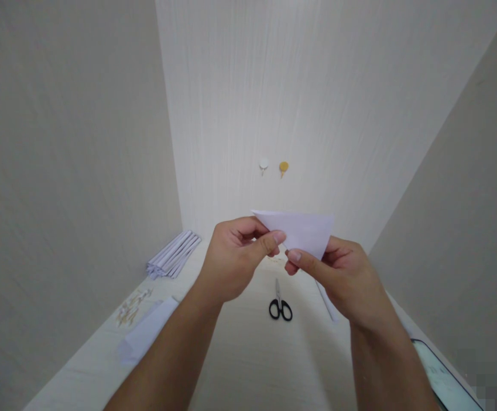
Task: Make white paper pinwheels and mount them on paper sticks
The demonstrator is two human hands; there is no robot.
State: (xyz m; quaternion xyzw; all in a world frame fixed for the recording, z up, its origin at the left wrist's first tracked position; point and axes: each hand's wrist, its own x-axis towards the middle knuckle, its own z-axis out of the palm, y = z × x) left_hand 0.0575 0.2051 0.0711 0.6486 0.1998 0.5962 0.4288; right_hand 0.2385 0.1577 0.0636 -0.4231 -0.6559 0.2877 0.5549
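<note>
Both my hands hold a folded white paper [306, 231] in the air above a pale table [248, 359]. My left hand [231, 260] pinches the paper's lower left part between thumb and fingers. My right hand [343, 277] pinches it from below on the right, thumb on the near face. The paper is a flat triangular shape with its point downward. Black-handled scissors [280, 305] lie on the table below my hands, blades pointing away.
A stack of folded white paper pieces [173, 255] lies at the table's left rear by the wall. A white paper strip [148, 331] and small yellowish scraps [132, 305] lie on the left. A phone [443, 379] sits at the right edge. Two wall hooks [273, 166] hang ahead.
</note>
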